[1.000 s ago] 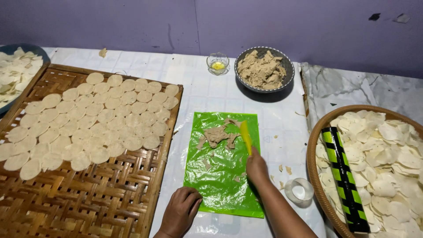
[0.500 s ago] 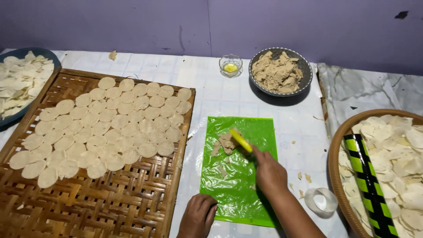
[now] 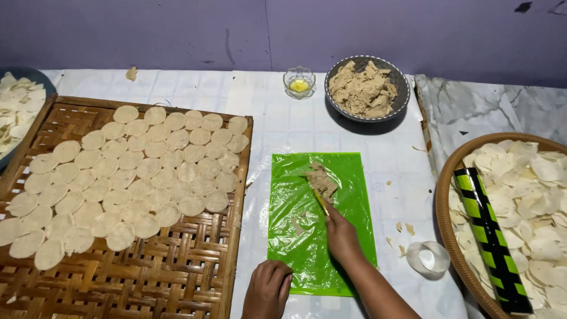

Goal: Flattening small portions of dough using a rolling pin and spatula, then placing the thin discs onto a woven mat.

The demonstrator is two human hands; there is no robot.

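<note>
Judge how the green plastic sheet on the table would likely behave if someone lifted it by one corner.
The green plastic sheet looks thin and wrinkled, so it would probably flop and sag rather than stay flat. The dough lump on it might slide or drag it down. The left hand presses its near edge while the right hand scrapes, which suggests it is light and shifts easily.

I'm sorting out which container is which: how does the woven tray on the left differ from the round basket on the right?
The woven tray is flat and rectangular; the round basket has a raised, curved rim. The tray's pale discs lie in neat rows, while the basket's pale pieces are heaped loosely under a green-and-black striped roller. Both hold pale thin pieces.
</note>
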